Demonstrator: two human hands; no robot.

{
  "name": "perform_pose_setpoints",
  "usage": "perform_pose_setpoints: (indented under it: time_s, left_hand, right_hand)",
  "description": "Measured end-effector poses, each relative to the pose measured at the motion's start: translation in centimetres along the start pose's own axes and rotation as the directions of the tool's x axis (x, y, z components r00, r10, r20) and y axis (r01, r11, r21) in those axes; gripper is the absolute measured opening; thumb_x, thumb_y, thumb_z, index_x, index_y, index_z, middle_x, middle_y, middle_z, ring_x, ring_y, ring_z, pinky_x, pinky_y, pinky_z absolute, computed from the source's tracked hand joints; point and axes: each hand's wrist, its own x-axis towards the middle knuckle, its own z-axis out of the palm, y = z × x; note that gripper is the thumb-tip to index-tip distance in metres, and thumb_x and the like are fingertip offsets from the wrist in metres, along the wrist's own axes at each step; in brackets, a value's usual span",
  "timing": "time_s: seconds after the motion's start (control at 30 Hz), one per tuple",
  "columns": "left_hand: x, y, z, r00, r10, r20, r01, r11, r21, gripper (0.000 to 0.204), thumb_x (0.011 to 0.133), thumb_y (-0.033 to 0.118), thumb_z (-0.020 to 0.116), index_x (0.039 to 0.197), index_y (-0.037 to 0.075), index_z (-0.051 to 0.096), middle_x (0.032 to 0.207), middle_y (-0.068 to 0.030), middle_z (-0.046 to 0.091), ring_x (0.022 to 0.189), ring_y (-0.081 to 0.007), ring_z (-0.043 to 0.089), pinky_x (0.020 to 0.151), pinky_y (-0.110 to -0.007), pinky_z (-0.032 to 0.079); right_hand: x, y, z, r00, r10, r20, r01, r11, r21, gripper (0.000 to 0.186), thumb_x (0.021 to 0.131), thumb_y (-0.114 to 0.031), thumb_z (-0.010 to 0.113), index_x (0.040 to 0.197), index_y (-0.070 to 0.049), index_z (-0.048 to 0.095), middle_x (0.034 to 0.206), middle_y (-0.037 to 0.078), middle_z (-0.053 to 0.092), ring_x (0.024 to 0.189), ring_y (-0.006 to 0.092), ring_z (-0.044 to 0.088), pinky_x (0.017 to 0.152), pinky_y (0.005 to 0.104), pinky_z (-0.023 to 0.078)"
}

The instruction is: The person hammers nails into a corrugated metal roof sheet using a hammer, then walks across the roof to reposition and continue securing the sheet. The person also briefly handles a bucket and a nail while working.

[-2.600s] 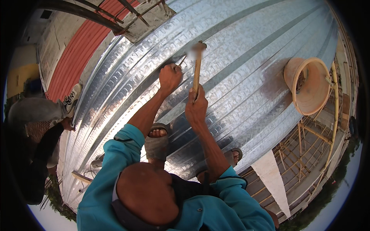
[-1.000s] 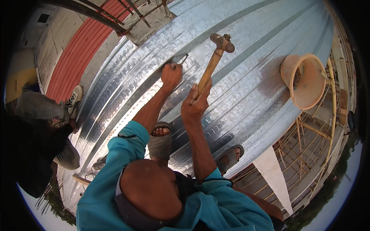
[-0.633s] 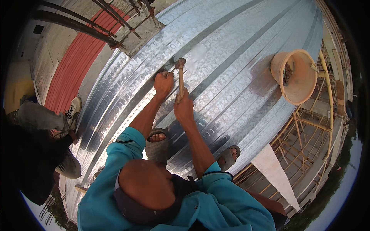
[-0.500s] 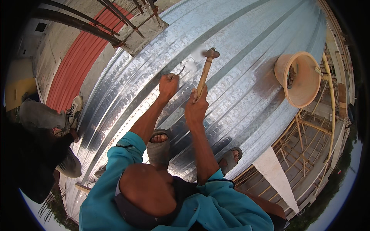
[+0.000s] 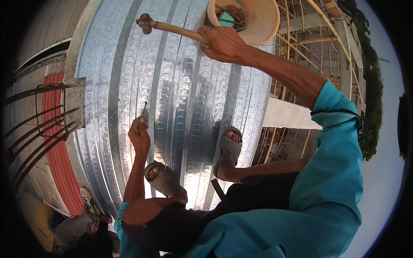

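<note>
Ribbed metal decking (image 5: 172,81) lies under me, shiny and grey. My left hand (image 5: 140,135) is closed just over its ribs, fingers pinched on a thin dark nail (image 5: 145,106) that sticks up past the fingertips. Whether the nail's lower end touches the metal, I cannot tell. Out to the right, my right hand (image 5: 226,45) is wrapped round the end of a wooden-handled hammer (image 5: 178,30). The hammer's rusty head points left, well away from the nail. Right behind that hand is an orange-tan bucket (image 5: 264,21) with many brown nail-like pieces and a turquoise item inside.
Bent rebar (image 5: 34,124) rises from concrete on the left, across a red corrugated strip (image 5: 64,176). Another person's shoe (image 5: 87,200) is at the lower left. Past the decking's right edge are a pale concrete beam (image 5: 288,114) and bamboo scaffolding (image 5: 301,41) over a drop.
The view has turned. The hammer has swung away from the nail, out to the right beside the bucket, its head now pointing left. My left hand still pinches the nail.
</note>
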Motion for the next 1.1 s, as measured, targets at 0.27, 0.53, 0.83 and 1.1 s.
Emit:
perform_pose_setpoints:
  time_s: [0.27,0.53,0.83,1.1]
  left_hand:
    - [1.4,11.5,-2.9,0.938,-0.339,0.076,0.344,0.936,-0.077,0.018,0.097,0.013,0.044,0.11,0.0,0.045,0.077,-0.015,0.067,0.062,-0.0207,0.065,0.062,-0.031,0.051]
    - [-4.2,24.9,-4.3,0.916,-0.387,0.109,0.396,0.916,-0.068,0.008,0.092,0.005,0.047,0.098,0.0,0.045,0.081,-0.0197,0.068,0.064,-0.0242,0.068,0.064,-0.031,0.056]
    - [-7.5,33.7,-6.3,0.872,-0.49,-0.019,0.481,0.863,-0.155,0.013,0.088,0.011,0.055,0.098,0.003,0.052,0.085,-0.0165,0.07,0.068,-0.0234,0.07,0.07,-0.035,0.052]
    - [-4.4,33.3,-8.0,0.846,-0.521,0.115,0.531,0.842,-0.094,0.018,0.094,0.019,0.054,0.102,0.003,0.055,0.091,-0.0145,0.07,0.072,-0.0231,0.07,0.065,-0.03,0.05]
  right_hand:
    - [-10.9,8.8,-11.3,0.892,0.446,-0.074,-0.43,0.887,0.169,0.034,0.086,-0.027,0.066,0.097,0.004,0.055,0.067,0.021,0.062,0.062,0.0362,0.064,0.06,0.0475,0.049]
    - [-25.4,11.1,-19.4,0.61,0.781,0.131,-0.773,0.551,0.313,0.04,0.083,-0.03,0.07,0.1,0.004,0.058,0.076,0.023,0.065,0.074,0.0403,0.065,0.071,0.0482,0.049]
    - [-29.4,12.1,-28.9,0.57,0.812,0.127,-0.805,0.52,0.286,0.046,0.08,-0.027,0.07,0.112,0.004,0.057,0.083,0.023,0.066,0.08,0.0381,0.066,0.077,0.0469,0.05]
    - [-22.5,8.4,-33.8,0.533,0.719,0.447,-0.844,0.492,0.215,0.037,0.075,-0.022,0.07,0.1,0.004,0.064,0.076,0.019,0.066,0.071,0.0323,0.067,0.069,0.0436,0.052]
